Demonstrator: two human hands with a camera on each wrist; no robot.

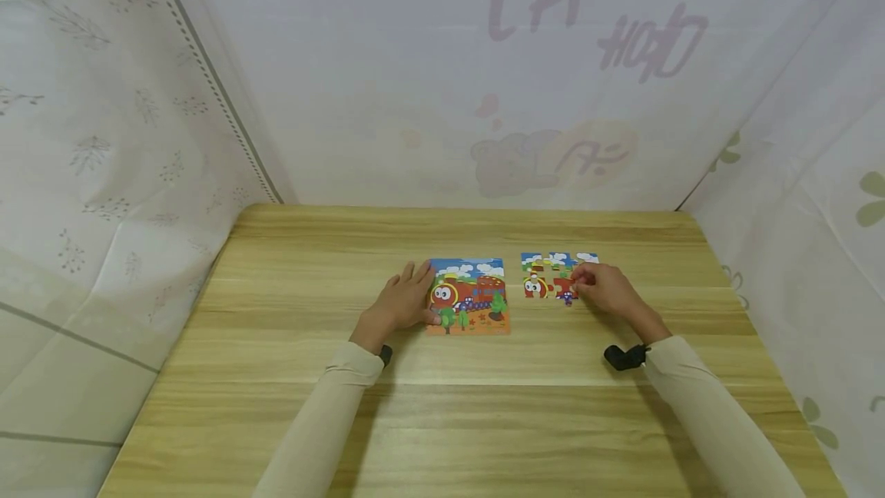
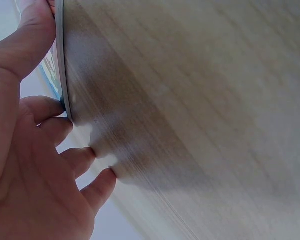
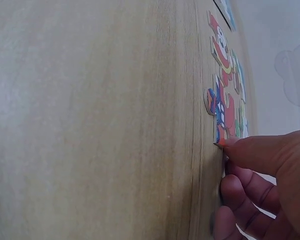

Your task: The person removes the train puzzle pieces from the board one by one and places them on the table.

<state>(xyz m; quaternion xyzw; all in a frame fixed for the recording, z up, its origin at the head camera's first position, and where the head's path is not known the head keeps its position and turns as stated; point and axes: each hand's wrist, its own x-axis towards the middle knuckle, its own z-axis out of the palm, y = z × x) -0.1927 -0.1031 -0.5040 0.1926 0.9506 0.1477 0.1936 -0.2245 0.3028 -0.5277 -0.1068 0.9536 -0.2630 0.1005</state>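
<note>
Two pale sleeves (image 1: 311,421) come in closest to the head camera, on the table (image 1: 477,436). The left hand (image 1: 399,304) lies loosely spread, ungrasping, its thumb on the lower left of the picture board (image 1: 473,300). The right hand (image 1: 611,290) is drawn in, thumb and forefinger pinching the right side of the train piece (image 1: 565,290). Left of that hand is the face piece (image 1: 534,288); a row of sky pieces (image 1: 559,260) lies just beyond its fingertips.

From the left wrist, the board's edge runs between thumb and fingers; one fingertip meets its corner, and the outer fingertips rest on the table.

From the right wrist, the thumb tip touches the train piece's end, other fingers curled below; the face piece lies farther from the hand.
</note>
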